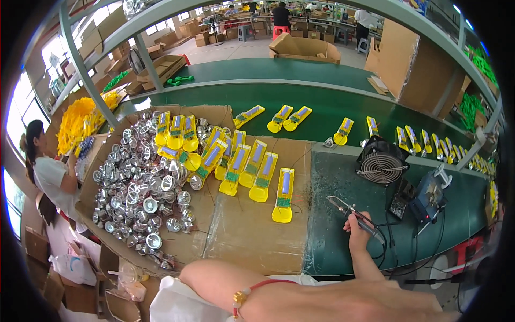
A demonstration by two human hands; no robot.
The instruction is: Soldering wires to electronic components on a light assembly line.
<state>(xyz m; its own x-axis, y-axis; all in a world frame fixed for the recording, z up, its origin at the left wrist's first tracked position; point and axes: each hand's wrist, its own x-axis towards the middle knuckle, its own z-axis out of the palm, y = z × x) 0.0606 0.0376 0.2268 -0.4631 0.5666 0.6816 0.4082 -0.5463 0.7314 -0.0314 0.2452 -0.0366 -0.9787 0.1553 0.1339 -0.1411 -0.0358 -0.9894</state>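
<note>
Grips a soldering iron [368, 227] in the right hand [358, 232] above the green bench [338, 244], right of yellow casings [282, 215] and heaped silver reflectors [151, 205] on cardboard [247, 236]; rests the left hand [209, 275] near the lower edge, fingers hidden, grip impossible to tell.

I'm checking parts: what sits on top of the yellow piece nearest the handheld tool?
On the yellow piece sit a purple cylinder and a green board; the yellow surface beneath them is covered.
</note>
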